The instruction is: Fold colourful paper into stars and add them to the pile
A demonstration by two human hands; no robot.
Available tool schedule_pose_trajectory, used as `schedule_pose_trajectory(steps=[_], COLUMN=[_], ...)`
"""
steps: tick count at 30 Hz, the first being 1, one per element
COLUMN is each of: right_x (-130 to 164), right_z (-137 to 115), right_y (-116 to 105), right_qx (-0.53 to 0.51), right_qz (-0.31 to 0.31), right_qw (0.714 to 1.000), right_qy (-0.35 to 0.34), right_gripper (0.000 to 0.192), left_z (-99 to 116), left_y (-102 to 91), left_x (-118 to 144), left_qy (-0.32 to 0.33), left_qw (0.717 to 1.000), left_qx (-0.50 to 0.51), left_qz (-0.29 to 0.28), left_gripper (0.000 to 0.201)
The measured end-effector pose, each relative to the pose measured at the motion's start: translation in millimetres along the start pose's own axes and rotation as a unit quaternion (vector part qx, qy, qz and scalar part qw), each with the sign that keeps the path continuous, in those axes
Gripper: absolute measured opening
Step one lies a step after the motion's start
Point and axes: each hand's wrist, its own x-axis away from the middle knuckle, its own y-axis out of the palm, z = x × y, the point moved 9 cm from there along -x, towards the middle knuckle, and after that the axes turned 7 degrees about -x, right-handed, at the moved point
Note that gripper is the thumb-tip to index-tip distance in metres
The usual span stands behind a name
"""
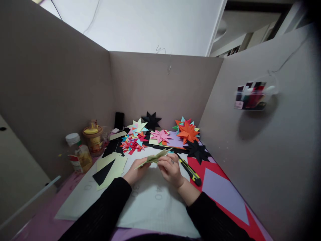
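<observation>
Item in work: folded pale green paper [153, 158], raised above the middle of the white mat [152, 217]; layered, pointed, its exact shape blurred.

Left hand [140, 169]: fingers closed round the near left edge of the paper. Right hand [171, 168]: thumb and fingers drawn narrow at its right side; whether they grip or only touch, cannot tell.

Step, as judged: two-handed folding or adjusting of the layers. Next move, as judged: calls for a steady left hold and a light right fingertip, since thin points could crease.

Surface, left: pale green sheets [120, 171] with a black piece of paper [103, 172] lying on them; white-lidded jar [80, 154] and yellow-topped tub [93, 140] beyond.

Surface, right: yellow-and-black cutter [190, 170]; lilac sheet [223, 190] on red paper [197, 163]; black star [197, 151].

Surface, rear: pink star [161, 136], orange star [188, 132], a pile of small coloured stars [133, 144].

Room: grey panels [163, 87] on three sides; clear holder [252, 95] on the right one; white wall [155, 26] behind.
</observation>
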Motion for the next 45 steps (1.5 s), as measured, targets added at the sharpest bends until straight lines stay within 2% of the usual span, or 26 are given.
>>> schedule_pose_trajectory(steps=[7,10,15,18,20,31,36,45], right_x=[1.0,1.7,6.4,6.7,4.3,2.5,0.3,0.8], right_z=[0.3,4.6,22.8,25.9,23.6,28.2,28.1,31.7], right_y=[8.3,5.9,-0.1,-4.3,-3.7,2.9,6.9,9.0], right_qx=[-0.016,-0.017,-0.043,-0.051,-0.039,-0.029,-0.063,-0.063], right_qz=[-0.038,-0.01,0.058,0.087,0.074,0.005,-0.021,-0.04], right_qw=[0.999,1.0,0.992,0.987,0.99,0.995,0.993,0.992], right_qy=[-0.006,0.015,0.108,0.122,0.11,0.097,0.098,0.1], right_gripper=[0.014,0.015,0.014,0.009,0.003,0.011,0.013,0.01], left_z=[-2.5,-4.3,-2.8,-4.0,-3.9,-2.0,1.5,1.4], left_y=[-1.7,-2.1,2.6,4.6,5.0,-0.1,1.5,1.1], left_x=[0.6,1.6,1.5,1.2,1.2,0.9,2.0,2.9], left_qy=[-0.003,-0.005,0.016,0.022,0.025,0.015,0.023,0.023], left_qw=[1.0,1.0,1.0,1.0,0.999,1.0,1.0,1.0], left_qx=[0.016,0.013,-0.012,-0.02,-0.022,-0.014,-0.004,-0.005], left_qz=[0.015,0.021,0.005,0.002,0.002,0.016,0.001,-0.005], left_gripper=[0.037,0.039,0.039,0.039,0.039,0.037,0.04,0.04])
